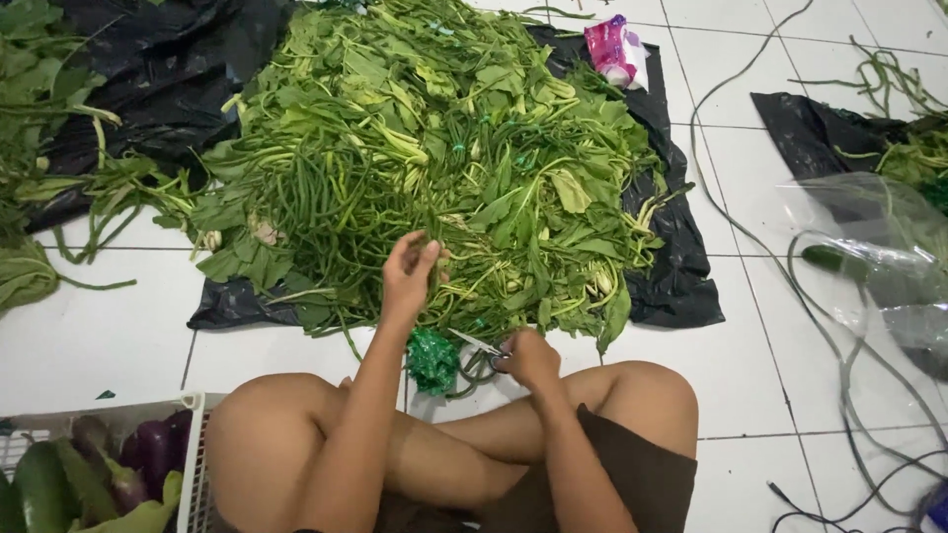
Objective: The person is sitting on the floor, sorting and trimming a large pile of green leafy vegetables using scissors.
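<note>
Sitting person: cross-legged on the white tiled floor [118,336], bare knees toward the greens, seen from above.
Greens pile: a big heap of leafy greens and long beans [425,148] lies on a black plastic sheet [681,286], spread over the tiles just in front of the knees.
Second sheet: another black plastic sheet [148,69] lies at the upper left, with loose stalks over it.
Clear bags: some transparent plastic bags [869,257] lie at the right, and one green vegetable is seen through them.
Basket: a white basket [197,464] at the lower left holds eggplants [148,449] and other green vegetables.
Cables: thin grey cables [849,395] run over the tiles at the right.
Left hand: the left hand [410,271] is raised over the near edge of the pile, its fingers pinched together on some thin green stems.
Right hand: the right hand [530,357] rests low beside the right knee, closed around the handles of small scissors [481,347], whose blades point to the left.
Green string: a bunch of green ribbon string [433,360] lies on the floor between both hands, just beside the scissors.
Pink packet: a small pink and white packet [617,49] lies at the far edge of the pile.
</note>
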